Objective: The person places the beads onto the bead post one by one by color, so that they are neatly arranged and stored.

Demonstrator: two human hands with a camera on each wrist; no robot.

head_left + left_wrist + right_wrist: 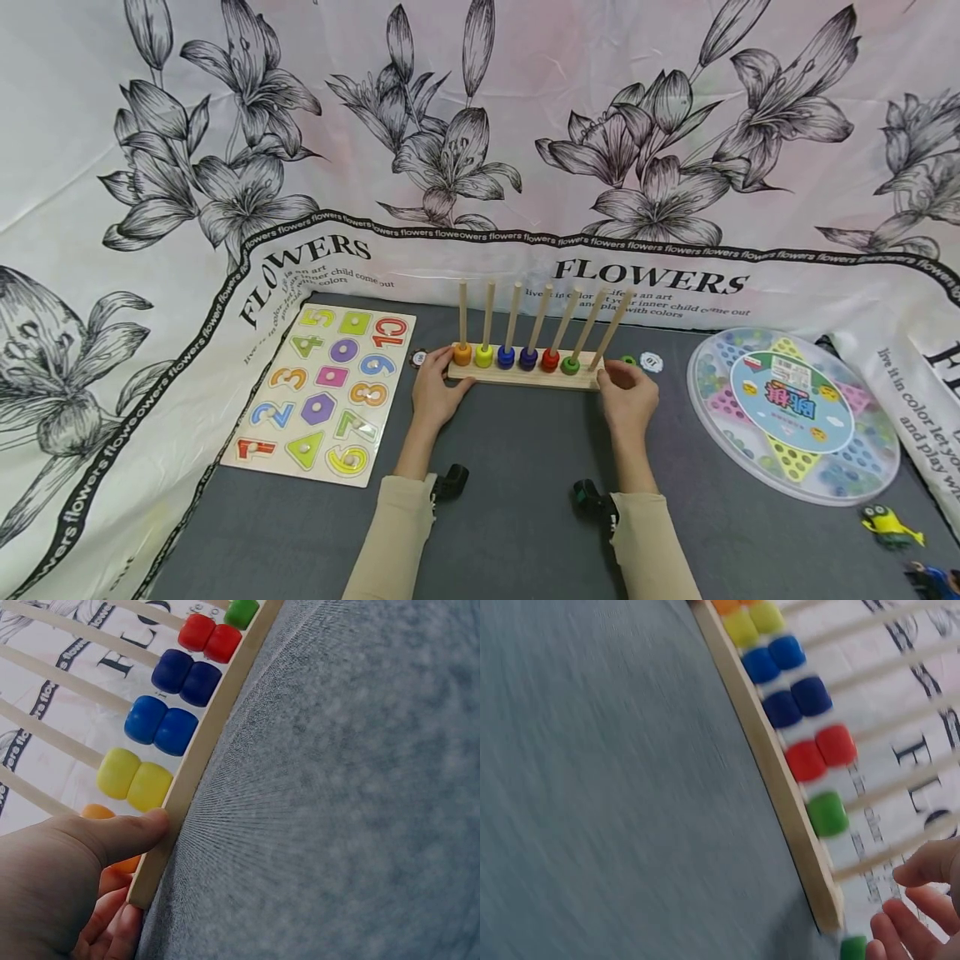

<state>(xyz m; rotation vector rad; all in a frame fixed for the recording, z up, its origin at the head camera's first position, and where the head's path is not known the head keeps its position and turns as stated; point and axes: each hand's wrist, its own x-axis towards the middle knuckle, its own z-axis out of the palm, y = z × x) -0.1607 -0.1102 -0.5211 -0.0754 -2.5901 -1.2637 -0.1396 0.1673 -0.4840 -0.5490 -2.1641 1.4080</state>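
Observation:
A wooden bead rack [517, 375] stands on the dark cloth, with a row of upright pegs carrying orange, yellow, blue, dark blue, red and green beads. My left hand [437, 392] grips its left end, the thumb [142, 832] on the front edge and the other fingers around the end. One green bead [826, 814] sits on its peg; the rightmost peg [900, 851] is bare. Beside the right end is my right hand [628, 400], its fingers [907, 922] loosely bent with nothing seen between them. A loose green bead [853, 947] lies close to those fingers.
To the left lies a number puzzle board [315, 392]. A round board-game case [795, 417] is on the right, with a yellow toy figure [888, 523] in front of it. Small round discs [651, 362] lie behind the rack, before the flower-printed cloth [480, 200].

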